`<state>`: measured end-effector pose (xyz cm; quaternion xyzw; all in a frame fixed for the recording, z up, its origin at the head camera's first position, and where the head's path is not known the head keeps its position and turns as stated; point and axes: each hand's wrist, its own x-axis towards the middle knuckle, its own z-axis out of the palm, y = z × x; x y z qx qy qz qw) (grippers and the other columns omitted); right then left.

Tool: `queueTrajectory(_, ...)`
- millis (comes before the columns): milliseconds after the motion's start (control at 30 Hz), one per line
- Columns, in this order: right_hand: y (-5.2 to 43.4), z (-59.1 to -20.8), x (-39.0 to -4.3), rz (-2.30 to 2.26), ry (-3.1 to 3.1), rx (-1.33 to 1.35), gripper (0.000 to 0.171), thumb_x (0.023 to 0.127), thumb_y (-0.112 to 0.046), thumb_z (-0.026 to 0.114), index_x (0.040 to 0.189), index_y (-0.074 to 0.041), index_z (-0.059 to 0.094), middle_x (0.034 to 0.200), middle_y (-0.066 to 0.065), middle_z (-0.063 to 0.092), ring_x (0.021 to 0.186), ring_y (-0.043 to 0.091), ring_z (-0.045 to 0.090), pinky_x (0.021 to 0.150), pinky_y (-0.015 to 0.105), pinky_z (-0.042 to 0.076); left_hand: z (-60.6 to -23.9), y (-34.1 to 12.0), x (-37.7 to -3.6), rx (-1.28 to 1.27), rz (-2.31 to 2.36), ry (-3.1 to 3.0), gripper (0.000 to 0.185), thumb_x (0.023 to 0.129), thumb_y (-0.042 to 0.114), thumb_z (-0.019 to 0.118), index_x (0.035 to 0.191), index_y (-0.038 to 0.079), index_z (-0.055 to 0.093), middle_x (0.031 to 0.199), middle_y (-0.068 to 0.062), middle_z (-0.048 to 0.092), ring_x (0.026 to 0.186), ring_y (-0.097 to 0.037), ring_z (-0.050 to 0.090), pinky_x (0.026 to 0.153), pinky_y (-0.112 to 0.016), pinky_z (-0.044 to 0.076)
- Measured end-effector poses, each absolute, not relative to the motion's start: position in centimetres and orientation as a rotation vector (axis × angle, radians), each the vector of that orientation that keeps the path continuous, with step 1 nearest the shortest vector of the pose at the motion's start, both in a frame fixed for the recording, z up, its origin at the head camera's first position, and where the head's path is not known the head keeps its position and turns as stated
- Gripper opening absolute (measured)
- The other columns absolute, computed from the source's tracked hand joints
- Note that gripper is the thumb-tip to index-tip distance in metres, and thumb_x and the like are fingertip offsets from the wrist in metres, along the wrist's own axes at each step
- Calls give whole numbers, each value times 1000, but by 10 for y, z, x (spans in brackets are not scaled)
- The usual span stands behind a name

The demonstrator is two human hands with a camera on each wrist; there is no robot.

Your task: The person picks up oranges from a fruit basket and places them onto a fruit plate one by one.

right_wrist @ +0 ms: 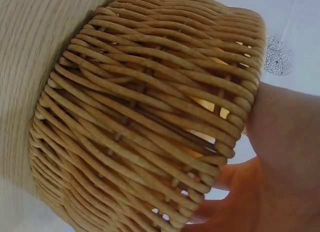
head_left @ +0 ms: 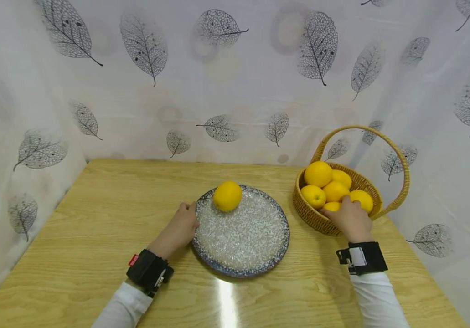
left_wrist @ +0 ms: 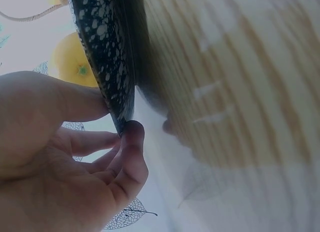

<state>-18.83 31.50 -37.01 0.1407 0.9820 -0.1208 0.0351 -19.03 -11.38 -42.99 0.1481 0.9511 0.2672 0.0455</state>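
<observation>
My left hand (head_left: 179, 230) pinches the left rim of a round speckled plate (head_left: 243, 237), thumb on top and fingers beneath. In the left wrist view the plate's dark underside (left_wrist: 107, 47) shows edge-on between thumb and fingertips. One yellow lemon (head_left: 227, 196) lies on the plate near its back rim. My right hand (head_left: 353, 221) reaches over the front rim of a wicker basket (head_left: 312, 217), among several lemons (head_left: 335, 191). Its thumb and fingers straddle a lemon (head_left: 331, 207) at the front; the fingertips are hidden, so I cannot tell whether they grip it.
A tall arched handle (head_left: 403, 182) rises over the basket's right side. Both plate and basket stand on a light wooden table (head_left: 136, 191). A white curtain with leaf prints (head_left: 243, 82) hangs behind the table and along its sides.
</observation>
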Motion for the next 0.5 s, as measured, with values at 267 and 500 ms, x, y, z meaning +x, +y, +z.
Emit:
queueTrajectory(267,317,-371,-190,-371,2992,435,93,93,-55,63,144,17,33,127,46,45,109,61,56,77,67,51,-430,-113,-191,479,786,2916,54,100,-1,57,145,-22,36,132,-41,48,121,-47,57,103,-52,51)
queueTrajectory(500,315,-374,-189,-394,3026,457,90,93,-54,63,143,15,35,127,45,46,109,60,57,77,67,51,-430,-113,-191,478,763,2915,56,99,-1,58,145,-22,36,131,-40,48,120,-47,57,102,-52,52)
